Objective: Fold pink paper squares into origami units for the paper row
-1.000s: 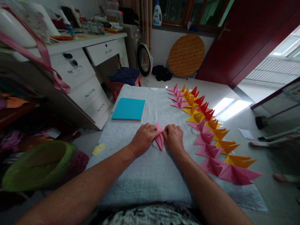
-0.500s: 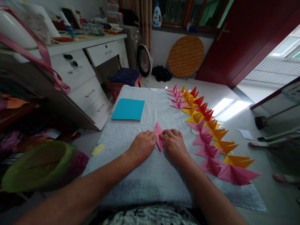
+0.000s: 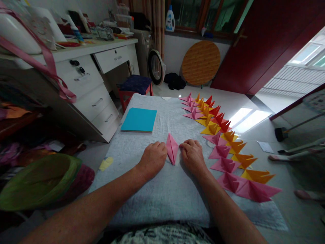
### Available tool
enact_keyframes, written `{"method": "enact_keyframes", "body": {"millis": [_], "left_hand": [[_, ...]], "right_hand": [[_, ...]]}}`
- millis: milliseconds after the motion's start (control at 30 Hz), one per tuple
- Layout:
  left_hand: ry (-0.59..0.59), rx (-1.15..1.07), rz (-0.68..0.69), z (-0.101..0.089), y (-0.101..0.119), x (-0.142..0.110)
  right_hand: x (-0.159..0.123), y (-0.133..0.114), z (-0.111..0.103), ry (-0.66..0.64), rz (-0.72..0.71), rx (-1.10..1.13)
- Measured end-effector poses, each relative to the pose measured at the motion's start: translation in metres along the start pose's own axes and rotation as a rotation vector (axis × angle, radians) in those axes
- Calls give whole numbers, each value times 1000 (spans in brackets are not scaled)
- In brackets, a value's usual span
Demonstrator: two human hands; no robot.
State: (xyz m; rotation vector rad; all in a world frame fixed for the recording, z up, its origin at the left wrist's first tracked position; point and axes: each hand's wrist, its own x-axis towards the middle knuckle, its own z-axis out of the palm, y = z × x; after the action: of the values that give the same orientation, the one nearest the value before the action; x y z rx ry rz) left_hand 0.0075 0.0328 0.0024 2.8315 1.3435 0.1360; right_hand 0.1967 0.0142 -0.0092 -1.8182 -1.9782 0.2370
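Note:
A pink folded paper piece (image 3: 172, 147), a narrow kite shape with a raised centre crease, lies on the grey quilted table cover (image 3: 162, 189). My left hand (image 3: 153, 158) rests knuckles-up just left of it, fingers curled under, its fingertips at the paper's left edge. Just right of the paper my right hand (image 3: 193, 155) rests the same way, fingers curled, with a small gap to the paper. Neither hand grips anything.
A turquoise paper stack (image 3: 139, 119) lies at the back left of the cover. Several folded pink, orange and red pieces (image 3: 221, 142) run in a curved row along the right side. A white desk with drawers (image 3: 93, 91) and a green bag (image 3: 38, 179) stand at left. Someone's foot (image 3: 275, 157) shows at right.
Both hands have let go of the pink piece and drawn apart to either side. The piece now lies uncovered, slightly farther up the cover.

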Motion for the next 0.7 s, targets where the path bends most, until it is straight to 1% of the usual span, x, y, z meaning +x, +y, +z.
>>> {"method": "enact_keyframes", "body": {"millis": [200,267,367,500,567,600,700], "left_hand": [[62,-76,-18,0,-8,5],[76,-115,-58,-1,-7,6],[89,-175,-122,-2,-5,6],[110,-252,-127,-3,-5,6],[117,-372,-133,-5,-6,6],[112,-466,-143,-6,-6,5],[73,-844,-187,-8,-7,5]], "right_hand": [[3,-7,9,28,41,74],[3,-8,11,38,44,130],[3,-10,12,24,58,288],[2,-16,7,-47,96,534],[2,-18,4,-64,70,602],[1,-19,2,-61,35,618],[1,-21,0,-22,-117,631]]}}
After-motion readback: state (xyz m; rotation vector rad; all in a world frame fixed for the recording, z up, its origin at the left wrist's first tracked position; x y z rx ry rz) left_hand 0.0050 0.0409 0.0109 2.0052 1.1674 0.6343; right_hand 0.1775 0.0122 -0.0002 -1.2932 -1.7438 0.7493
